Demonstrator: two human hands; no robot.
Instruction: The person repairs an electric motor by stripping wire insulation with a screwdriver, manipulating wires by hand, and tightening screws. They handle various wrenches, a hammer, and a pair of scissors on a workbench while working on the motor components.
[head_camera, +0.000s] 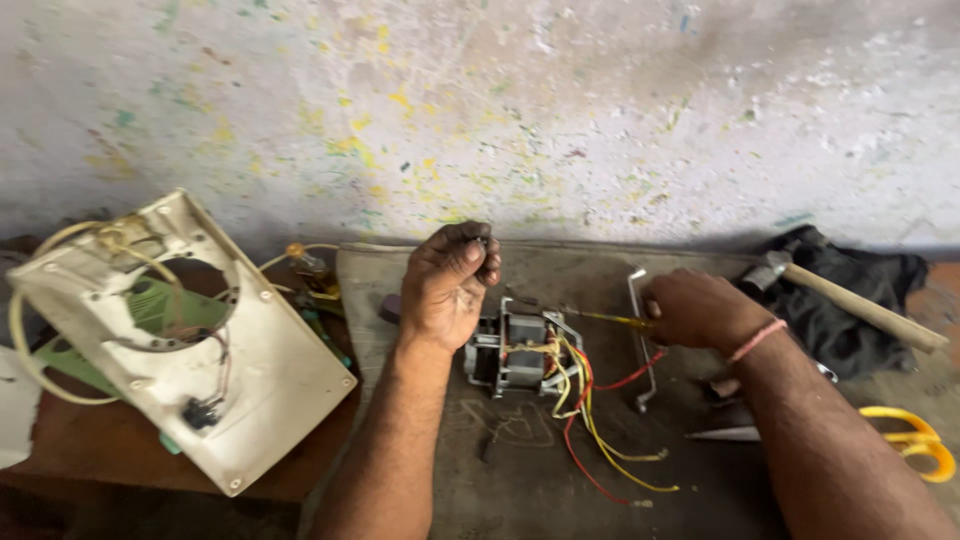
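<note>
A small electric motor with red and yellow wires lies on a grey mat. My left hand is raised just above the motor's left side, its fingertips pinched on a small dark part that is too small to identify. My right hand grips a yellow-handled screwdriver whose shaft points left into the top of the motor.
A white plastic appliance housing with a round opening lies at left. A bent metal bar lies beside the motor. A wooden-handled hammer rests on black cloth at right. Yellow-handled scissors lie at far right. A paint-spattered wall stands behind.
</note>
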